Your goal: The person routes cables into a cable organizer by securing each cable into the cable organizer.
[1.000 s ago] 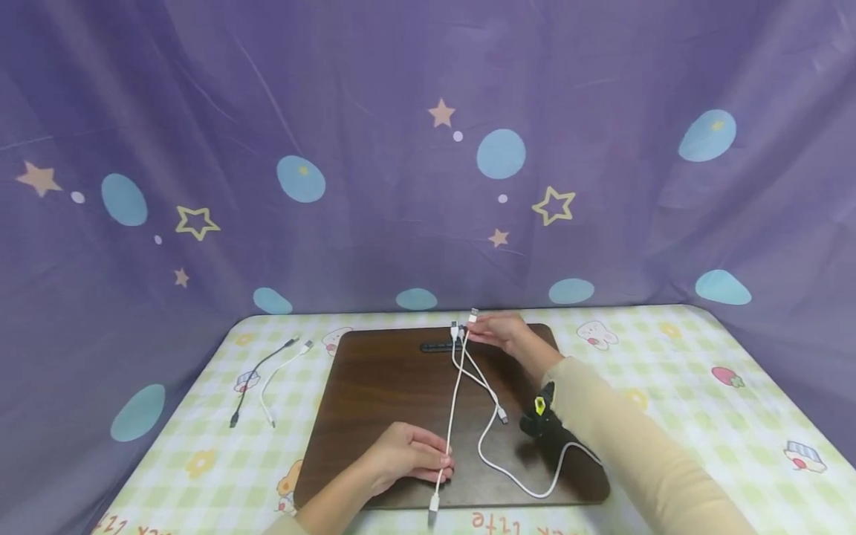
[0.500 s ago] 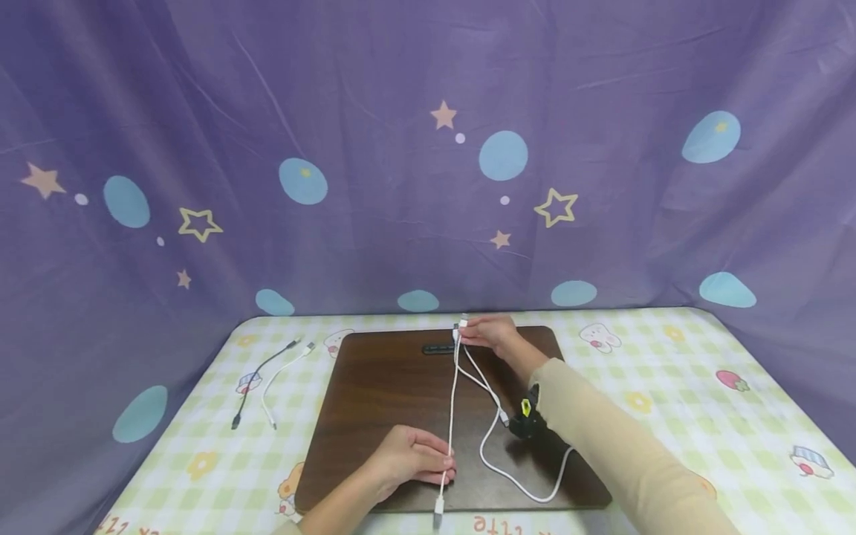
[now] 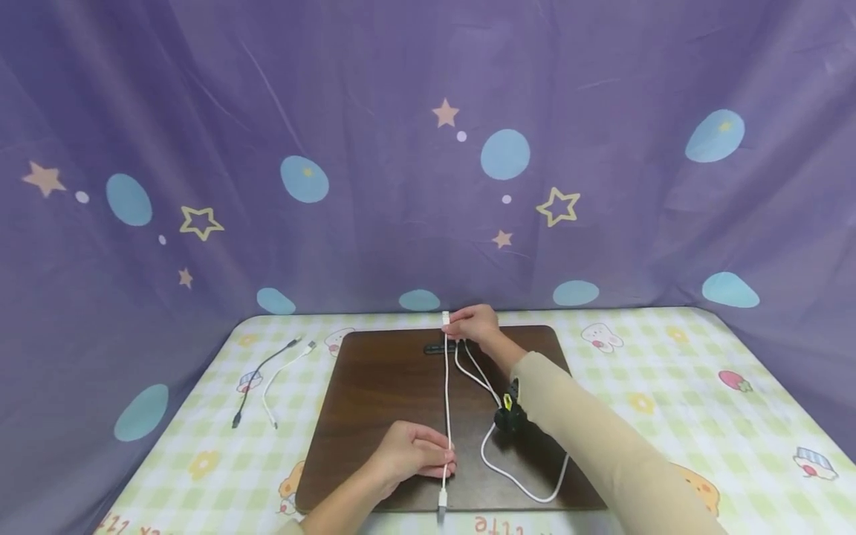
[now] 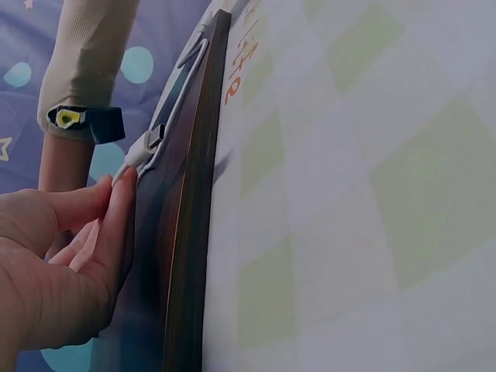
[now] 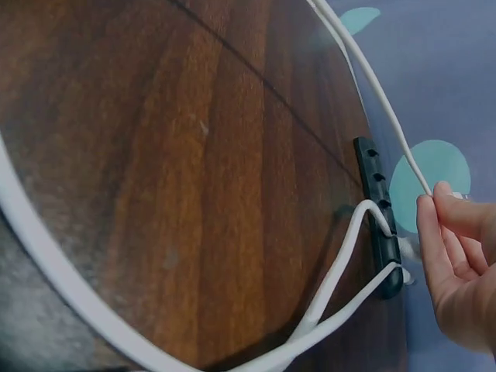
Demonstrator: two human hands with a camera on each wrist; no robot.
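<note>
A white USB cable [image 3: 447, 401] runs nearly straight between both hands above a dark brown wooden board [image 3: 374, 405]. My left hand [image 3: 413, 455] pinches it near the close end, and the plug [image 4: 147, 147] sticks out past the fingertips. At the far edge my right hand [image 3: 473, 324] pinches the other end just below its plug [image 3: 446, 317]. Under that hand lies a black slotted cable holder [image 5: 377, 209]. In the right wrist view two white cables [image 5: 341, 271] sit in the holder's slots, while the pinched cable is raised apart from it.
Left of the board, a short black cable [image 3: 257, 371] and a short white cable [image 3: 270, 386] lie on the checked tablecloth [image 3: 200, 416]. A white cable loop [image 3: 521, 490] spreads on the board's right side. A purple curtain [image 3: 374, 245] hangs behind the table.
My right hand has moved left with the far end of the USB cable, from right of the slotted cables to over the holder's middle. My left hand keeps its pinch, almost still.
</note>
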